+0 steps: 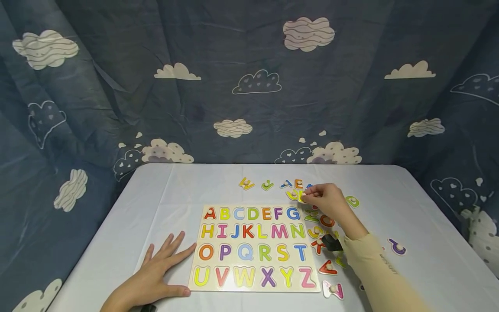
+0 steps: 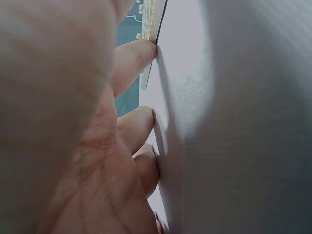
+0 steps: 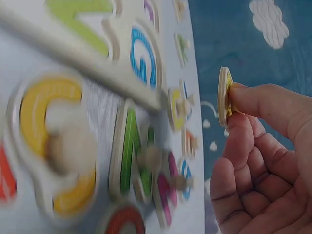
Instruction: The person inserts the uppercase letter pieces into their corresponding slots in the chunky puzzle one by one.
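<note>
An alphabet puzzle board (image 1: 255, 260) lies flat on the table, its rows of coloured letters facing up; a knob stands on the red A piece (image 1: 210, 212) at its top left. My left hand (image 1: 157, 271) rests on the table with fingers spread, index fingertip and thumb at the board's left edge. Above the board's top right corner, my right hand (image 1: 326, 200) pinches a yellow letter puzzle piece (image 3: 224, 97) between thumb and fingers. That piece is edge-on in the right wrist view, so I cannot tell which letter it is.
Loose knobbed letters lie right of the board, among them an orange O (image 1: 326, 221), a red K (image 1: 318, 246) and a purple P (image 1: 396, 247). Behind it are a yellow W (image 1: 246, 183) and an orange E (image 1: 298, 183). A cloud-patterned curtain (image 1: 249, 52) hangs behind the table.
</note>
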{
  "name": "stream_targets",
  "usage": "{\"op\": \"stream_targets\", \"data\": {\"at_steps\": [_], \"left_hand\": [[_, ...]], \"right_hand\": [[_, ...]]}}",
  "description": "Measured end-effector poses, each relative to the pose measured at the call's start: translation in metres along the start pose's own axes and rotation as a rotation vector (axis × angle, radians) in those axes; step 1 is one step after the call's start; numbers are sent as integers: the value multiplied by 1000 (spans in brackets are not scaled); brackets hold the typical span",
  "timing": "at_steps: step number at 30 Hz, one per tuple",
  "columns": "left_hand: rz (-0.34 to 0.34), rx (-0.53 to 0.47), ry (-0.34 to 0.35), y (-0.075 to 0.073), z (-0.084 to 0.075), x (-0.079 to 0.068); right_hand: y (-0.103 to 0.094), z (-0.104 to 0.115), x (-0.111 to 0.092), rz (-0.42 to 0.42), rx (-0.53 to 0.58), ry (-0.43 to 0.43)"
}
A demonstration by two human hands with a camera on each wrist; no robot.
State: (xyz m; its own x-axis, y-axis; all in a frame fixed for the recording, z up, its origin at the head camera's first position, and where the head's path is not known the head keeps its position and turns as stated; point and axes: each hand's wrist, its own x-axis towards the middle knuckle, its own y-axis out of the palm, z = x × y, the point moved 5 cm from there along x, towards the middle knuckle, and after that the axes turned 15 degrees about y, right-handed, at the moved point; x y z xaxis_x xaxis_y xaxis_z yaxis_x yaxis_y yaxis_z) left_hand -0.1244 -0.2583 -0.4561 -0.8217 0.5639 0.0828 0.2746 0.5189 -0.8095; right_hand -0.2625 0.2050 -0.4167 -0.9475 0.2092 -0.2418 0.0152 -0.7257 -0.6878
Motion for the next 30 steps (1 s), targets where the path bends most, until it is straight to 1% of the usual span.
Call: {"op": "stream_targets", "data": {"at_steps": [2,7,13,18,23,30], "left_hand": [[5,-3,-4,0,1,0],[20,-26,-19,-2,1,1],[17,-39,-17,-2,0,1],[9,-65,-19,-3,-1,2],[21,-84,-30,-2,-4,1],[3,-84,-23,-4,-7,1]], "right_hand": [[7,6,0,7,4,-23],[32,24,-2,58,39,-69],[61,47,-8,118,47,-102],[80,61,-12,151,61,-106],[100,72,-18,189,67,-104],[124,92,-24,214,77,-144]]}}
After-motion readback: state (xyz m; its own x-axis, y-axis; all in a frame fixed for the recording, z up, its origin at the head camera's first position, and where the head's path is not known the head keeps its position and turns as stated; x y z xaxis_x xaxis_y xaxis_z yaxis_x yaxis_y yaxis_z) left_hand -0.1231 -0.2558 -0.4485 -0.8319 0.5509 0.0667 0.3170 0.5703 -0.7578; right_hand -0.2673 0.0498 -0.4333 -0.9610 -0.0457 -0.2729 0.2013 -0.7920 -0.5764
